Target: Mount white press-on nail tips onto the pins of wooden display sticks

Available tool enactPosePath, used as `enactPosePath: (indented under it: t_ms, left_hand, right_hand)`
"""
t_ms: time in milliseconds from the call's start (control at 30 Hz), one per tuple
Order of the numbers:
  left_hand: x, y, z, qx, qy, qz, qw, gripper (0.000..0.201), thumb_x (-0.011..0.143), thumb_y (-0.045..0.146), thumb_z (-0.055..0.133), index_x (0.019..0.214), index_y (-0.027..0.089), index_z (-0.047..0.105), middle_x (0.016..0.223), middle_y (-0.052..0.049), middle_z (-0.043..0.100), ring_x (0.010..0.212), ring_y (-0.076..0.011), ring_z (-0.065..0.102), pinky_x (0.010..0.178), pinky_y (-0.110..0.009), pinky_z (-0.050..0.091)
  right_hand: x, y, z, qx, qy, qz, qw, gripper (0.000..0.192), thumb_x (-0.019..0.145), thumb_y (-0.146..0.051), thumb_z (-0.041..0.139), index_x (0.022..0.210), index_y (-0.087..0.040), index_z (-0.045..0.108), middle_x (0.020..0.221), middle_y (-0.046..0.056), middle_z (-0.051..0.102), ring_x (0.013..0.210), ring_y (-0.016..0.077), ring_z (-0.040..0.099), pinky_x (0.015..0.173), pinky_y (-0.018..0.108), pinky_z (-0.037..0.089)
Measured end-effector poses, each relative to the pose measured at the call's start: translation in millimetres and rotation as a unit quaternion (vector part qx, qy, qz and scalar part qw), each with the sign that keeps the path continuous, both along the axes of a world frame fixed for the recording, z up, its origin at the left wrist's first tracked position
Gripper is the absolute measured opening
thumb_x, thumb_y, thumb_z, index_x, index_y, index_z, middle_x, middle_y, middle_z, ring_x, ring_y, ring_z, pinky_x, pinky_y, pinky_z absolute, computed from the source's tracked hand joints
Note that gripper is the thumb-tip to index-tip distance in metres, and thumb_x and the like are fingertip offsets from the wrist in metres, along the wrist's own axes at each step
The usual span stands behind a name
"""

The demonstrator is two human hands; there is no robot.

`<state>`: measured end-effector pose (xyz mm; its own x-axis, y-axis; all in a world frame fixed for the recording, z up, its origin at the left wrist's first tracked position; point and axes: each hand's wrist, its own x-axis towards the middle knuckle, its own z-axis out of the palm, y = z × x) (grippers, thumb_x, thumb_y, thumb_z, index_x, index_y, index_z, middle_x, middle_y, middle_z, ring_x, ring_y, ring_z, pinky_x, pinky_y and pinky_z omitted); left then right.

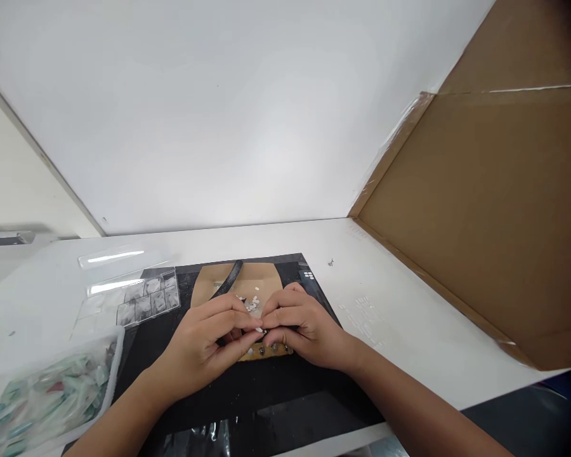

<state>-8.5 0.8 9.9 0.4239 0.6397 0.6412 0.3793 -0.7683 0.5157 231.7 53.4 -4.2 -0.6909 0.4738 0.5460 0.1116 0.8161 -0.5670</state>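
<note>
My left hand (209, 336) is closed in a pinch on a small white piece (259, 329). Its fingertips meet those of my right hand (304, 327), which is closed too; what lies between the right fingers is mostly hidden, with only a tiny dark bit showing. Behind the fingers, several small white pieces (253, 306) lie loose on a tan sheet (261, 276). Under the hands, a yellowish strip (252, 357) carries a row of small shiny metal parts and white bits. A black curved tool or handle (231, 277) rests on the sheet, its near end covered by my left hand.
A black mat (247, 393) lies beneath everything on the white table (400, 298). Left are a clear compartment box (147, 298) and a white bin (117, 368) of small plastic bags. Clear strips (361, 317) and tiny metal bits (331, 262) lie right, beside a cardboard wall (480, 222).
</note>
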Motion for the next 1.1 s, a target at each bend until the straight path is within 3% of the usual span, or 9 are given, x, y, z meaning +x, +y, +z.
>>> enactPosePath:
  t_ms: [100,233,467,700,1100]
  left_hand:
    - [-2,0,2.5,-0.022,0.013,-0.024,0.999,0.013,0.097,0.010,0.071,0.108,0.017,0.073,0.093,-0.004,0.067,0.069,-0.0092,0.064,0.061,-0.020,0.053]
    - [-12,0,8.1,-0.052,0.054,-0.050,0.996,0.012,0.096,0.009,0.069,0.104,0.018,0.071,0.086,-0.002,0.065,0.065,-0.0090,0.060,0.058,-0.020,0.049]
    - [-20,-2,14.5,-0.111,0.200,-0.060,0.972,0.016,0.097,0.012,0.064,0.102,0.023,0.075,0.091,-0.001,0.069,0.070,-0.0108,0.063,0.061,-0.022,0.046]
    - [-14,-4,5.4,-0.089,0.278,-0.048,0.955,0.017,0.100,0.017,0.061,0.102,0.025,0.076,0.092,0.000,0.071,0.075,-0.0144,0.068,0.067,-0.027,0.048]
    - [-7,-3,-3.1,0.003,0.390,-0.001,0.921,0.017,0.106,0.020,0.056,0.098,0.020,0.071,0.093,-0.002,0.070,0.068,-0.0171,0.067,0.057,-0.030,0.046]
  right_hand:
    - [-1,0,1.3,0.011,-0.006,-0.010,1.000,0.027,0.101,-0.052,0.071,0.104,-0.027,0.080,0.098,0.000,0.078,0.093,0.0168,0.072,0.089,0.036,0.039]
    - [2,3,5.9,0.013,-0.014,-0.026,0.999,0.042,0.097,-0.061,0.071,0.121,-0.027,0.074,0.102,0.002,0.079,0.098,0.0196,0.072,0.090,0.038,0.040]
    - [16,12,11.5,0.028,-0.004,-0.115,0.993,0.017,0.105,-0.040,0.066,0.113,-0.026,0.072,0.098,0.001,0.077,0.093,0.0203,0.070,0.089,0.040,0.041]
    - [13,9,13.0,0.035,-0.021,-0.127,0.991,0.011,0.103,-0.034,0.065,0.109,-0.026,0.071,0.093,0.001,0.075,0.090,0.0202,0.068,0.088,0.041,0.041]
    - [12,8,14.8,0.050,-0.042,-0.142,0.988,0.010,0.103,-0.030,0.062,0.107,-0.025,0.070,0.093,0.002,0.075,0.090,0.0207,0.068,0.087,0.040,0.041]
